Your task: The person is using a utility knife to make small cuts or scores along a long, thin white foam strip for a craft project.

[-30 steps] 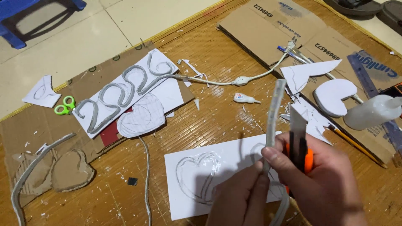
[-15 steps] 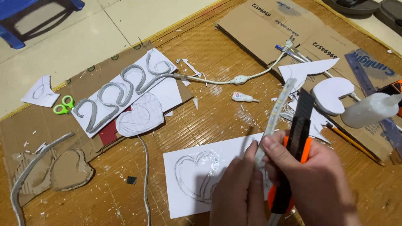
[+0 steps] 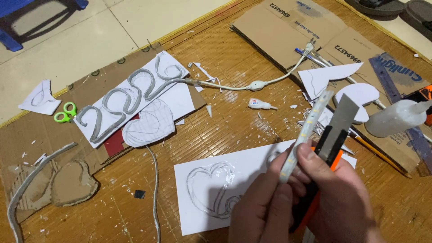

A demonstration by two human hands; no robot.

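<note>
- Both hands meet low at the near edge of a woven floor mat [image 3: 234, 76], over a white sheet with a heart outline [image 3: 216, 191].
- The left hand [image 3: 263, 211] pinches a pale flexible light strip [image 3: 303, 135], holding it up and tilted toward the far right.
- The right hand [image 3: 342, 202] is closed around an orange utility knife [image 3: 330, 144], blade extended, lying just beside the strip.
- Judging by this pose, the step in hand is trimming the strip; the cut calls for a steady strip and fingers [image 3: 308, 155] kept off the blade's path.
- Green scissors [image 3: 65, 112] lie near the mat's left edge, well apart.
</note>
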